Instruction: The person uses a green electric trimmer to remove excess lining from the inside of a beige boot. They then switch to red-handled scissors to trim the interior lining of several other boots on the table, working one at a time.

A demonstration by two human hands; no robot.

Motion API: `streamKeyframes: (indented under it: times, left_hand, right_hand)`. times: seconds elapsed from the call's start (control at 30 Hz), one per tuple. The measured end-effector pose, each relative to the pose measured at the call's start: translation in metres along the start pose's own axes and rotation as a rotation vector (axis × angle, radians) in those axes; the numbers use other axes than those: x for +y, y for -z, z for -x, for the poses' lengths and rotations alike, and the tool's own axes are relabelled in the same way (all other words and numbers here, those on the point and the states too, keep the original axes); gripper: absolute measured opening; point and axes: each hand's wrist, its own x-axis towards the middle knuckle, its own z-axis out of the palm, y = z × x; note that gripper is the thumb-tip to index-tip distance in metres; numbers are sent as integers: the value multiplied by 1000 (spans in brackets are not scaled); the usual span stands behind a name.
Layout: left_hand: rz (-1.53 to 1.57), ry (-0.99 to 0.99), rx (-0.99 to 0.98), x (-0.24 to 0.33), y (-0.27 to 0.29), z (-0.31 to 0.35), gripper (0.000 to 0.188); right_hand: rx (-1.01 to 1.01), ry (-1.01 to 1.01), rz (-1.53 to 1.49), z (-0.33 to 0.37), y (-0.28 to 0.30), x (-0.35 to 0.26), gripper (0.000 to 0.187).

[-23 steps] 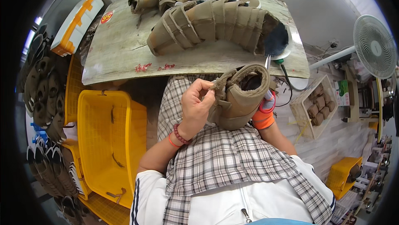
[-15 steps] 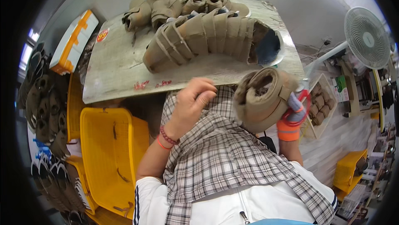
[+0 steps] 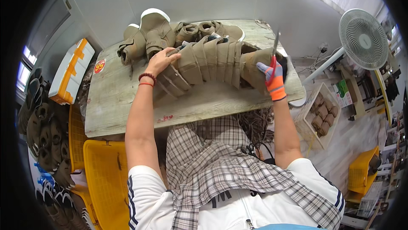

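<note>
A row of nested khaki boot uppers (image 3: pixel 212 62) lies across the wooden table. My bare left hand (image 3: pixel 160 61), wearing a beaded bracelet, grips the row's left end, fingers curled over the top edge. At the right end, my right hand (image 3: pixel 272 77) in a grey and orange glove rests against a boot upper (image 3: pixel 253 66). The same hand holds scissors (image 3: pixel 273 62) by their red handles, blades pointing up and away. Behind the row stand several khaki boots (image 3: pixel 155 30), some with white soles and straps.
The table (image 3: pixel 114 98) has a red sticker at its left edge. Yellow crates (image 3: pixel 106 179) stand at lower left, near hanging boots (image 3: pixel 44 132). To the right are a standing fan (image 3: pixel 364 41) and a white crate (image 3: pixel 316 115) of khaki pieces. Scraps (image 3: pixel 259 124) lie under the table.
Both hands moved forward onto the table. The rolled boot upper that was at my right hand over my lap is now at the row's right end. The left hand took hold of the left end.
</note>
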Motion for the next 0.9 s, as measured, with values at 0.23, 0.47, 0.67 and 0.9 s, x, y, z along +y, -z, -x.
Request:
streamKeyframes:
  times: [0.23,0.47,0.67,0.9]
  left_hand:
    - [218,-32,-75,-16,7,-2,53]
    - [242,-47,-115,-16,10,-7,61]
    - [388,-78,-201,-27,25,5,61]
    - [118,-85,38,-32,25,44,49]
  right_hand:
    - [119,201,730,-10,21,21,35]
    - [-77,185,213,-27,-1,58,27]
    - [-137,26,-359,-38,-59,49,34]
    - [36,21,-247,-7,-93,123,10]
